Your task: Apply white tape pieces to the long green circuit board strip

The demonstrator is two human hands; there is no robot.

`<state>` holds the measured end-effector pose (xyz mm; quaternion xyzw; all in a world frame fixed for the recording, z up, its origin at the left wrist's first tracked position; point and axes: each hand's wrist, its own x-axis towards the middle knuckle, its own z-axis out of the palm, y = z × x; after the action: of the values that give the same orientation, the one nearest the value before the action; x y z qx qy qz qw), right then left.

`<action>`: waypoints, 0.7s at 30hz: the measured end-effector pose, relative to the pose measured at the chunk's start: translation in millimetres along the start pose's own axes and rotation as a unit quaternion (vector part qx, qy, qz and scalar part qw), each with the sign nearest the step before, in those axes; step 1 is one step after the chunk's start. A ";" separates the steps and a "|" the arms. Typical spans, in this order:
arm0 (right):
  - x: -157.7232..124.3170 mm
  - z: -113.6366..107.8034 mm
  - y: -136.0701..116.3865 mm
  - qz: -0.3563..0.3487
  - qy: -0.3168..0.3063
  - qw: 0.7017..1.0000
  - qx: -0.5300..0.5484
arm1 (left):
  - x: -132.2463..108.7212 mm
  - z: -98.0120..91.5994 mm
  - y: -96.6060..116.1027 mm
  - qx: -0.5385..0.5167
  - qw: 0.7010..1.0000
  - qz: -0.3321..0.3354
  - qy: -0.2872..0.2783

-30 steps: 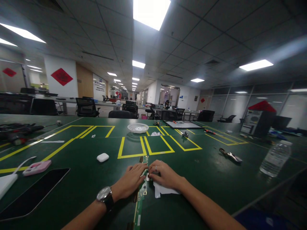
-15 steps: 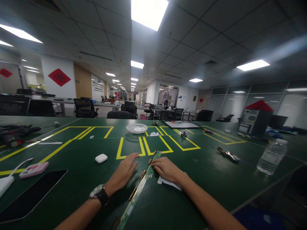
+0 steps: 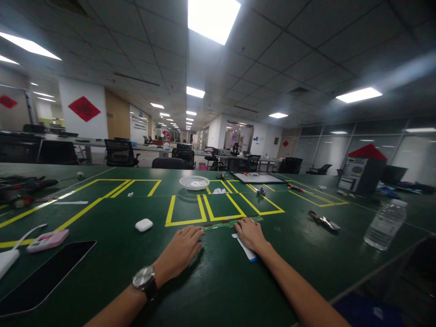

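A long, narrow green circuit board point(image 3: 221, 225) lies crosswise on the table, near the front ends of the yellow tape outlines. My right hand point(image 3: 251, 235) has its fingers curled over the board's right part, with a short end showing beyond them. At the other end, my left hand point(image 3: 185, 247) rests with fingers stretched forward, the tips by the board's left tip; whether they touch it is hard to see. A watch point(image 3: 143, 278) is on my left wrist. Partly under my right hand lies a white strip with a blue end point(image 3: 245, 249).
A white earphone case point(image 3: 143, 225), a pink object point(image 3: 48, 240) and a black phone point(image 3: 47, 277) lie to the left. Farther back stands a white plastic basket point(image 3: 194, 182). Pliers-like metal tool point(image 3: 323, 220) and a water bottle point(image 3: 386, 225) are on the right.
The circuit board has turned from pointing toward me to lying crosswise beyond my hands. My right hand has shifted slightly right, and my left hand slightly nearer.
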<state>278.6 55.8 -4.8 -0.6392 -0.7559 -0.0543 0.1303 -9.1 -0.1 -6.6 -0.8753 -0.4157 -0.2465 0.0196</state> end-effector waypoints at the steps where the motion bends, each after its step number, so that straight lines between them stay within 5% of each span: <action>1: -0.8 0.6 -0.3 -0.001 0.001 1.000 0.000 | -0.2 0.4 1.3 0.007 1.000 0.007 -0.003; 21: -8.2 0.7 -2.5 0.031 -0.044 0.998 0.040 | -3.1 4.7 1.9 0.005 0.999 0.012 -0.041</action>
<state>277.3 47.7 -7.5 -0.6581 -0.7426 0.0085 0.1237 -7.4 -2.5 -11.8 -0.8896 -0.4066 -0.2080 0.0096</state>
